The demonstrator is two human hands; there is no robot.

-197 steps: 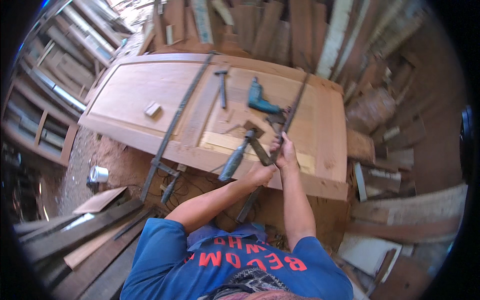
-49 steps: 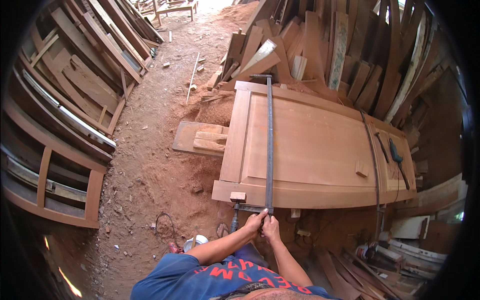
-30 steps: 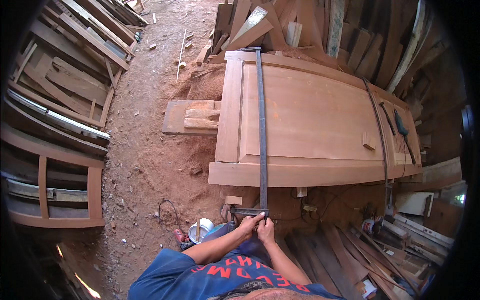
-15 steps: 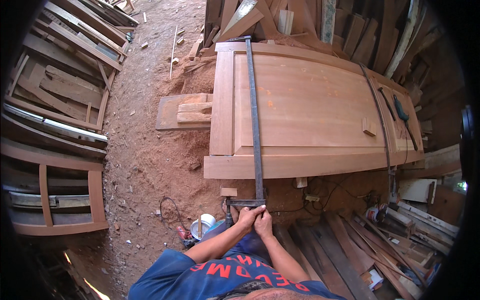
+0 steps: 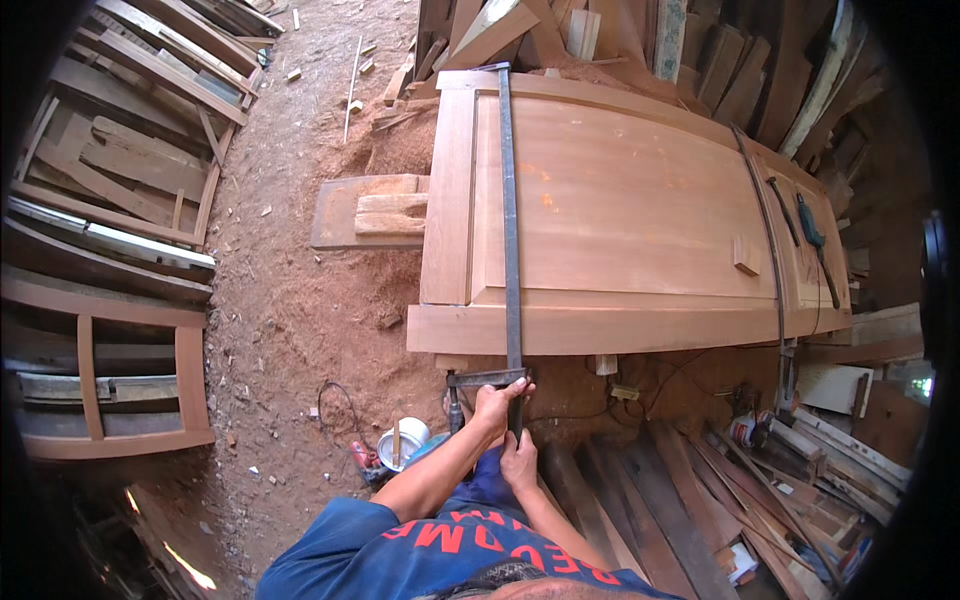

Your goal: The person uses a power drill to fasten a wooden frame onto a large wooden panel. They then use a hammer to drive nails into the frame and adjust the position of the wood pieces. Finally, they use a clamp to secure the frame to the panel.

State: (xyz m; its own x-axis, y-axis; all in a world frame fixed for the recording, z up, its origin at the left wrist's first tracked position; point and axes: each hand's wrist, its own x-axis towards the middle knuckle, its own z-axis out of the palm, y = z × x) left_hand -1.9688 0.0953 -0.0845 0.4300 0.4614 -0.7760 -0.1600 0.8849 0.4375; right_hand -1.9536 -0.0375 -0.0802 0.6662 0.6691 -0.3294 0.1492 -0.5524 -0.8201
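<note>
A long metal bar clamp (image 5: 510, 220) lies across the wooden panel door (image 5: 620, 190), its far end hooked at the door's far edge. On the near side, my left hand (image 5: 490, 408) is closed round the clamp's sliding jaw, where it meets the bar. Just below it, my right hand (image 5: 519, 461) grips the bar's near end. The clamp's screw (image 5: 455, 412) hangs left of my left hand. Between the jaw and the door's near edge sits a small wood block (image 5: 451, 361), partly hidden. Some of my fingers are hidden behind the clamp.
A second bar clamp (image 5: 762, 220) crosses the door farther right, beside a hammer (image 5: 783, 208), a teal power tool (image 5: 808, 222) and a loose wood block (image 5: 746, 256). Boards (image 5: 640, 500) lie at lower right. A white bucket (image 5: 402, 442) stands on the sawdust-covered ground; frames (image 5: 190, 380) stand left.
The sliding jaw has moved along the bar, closer to the door's near edge, with my left hand on it. My right hand has shifted lower, apart from the left, onto the bar's end.
</note>
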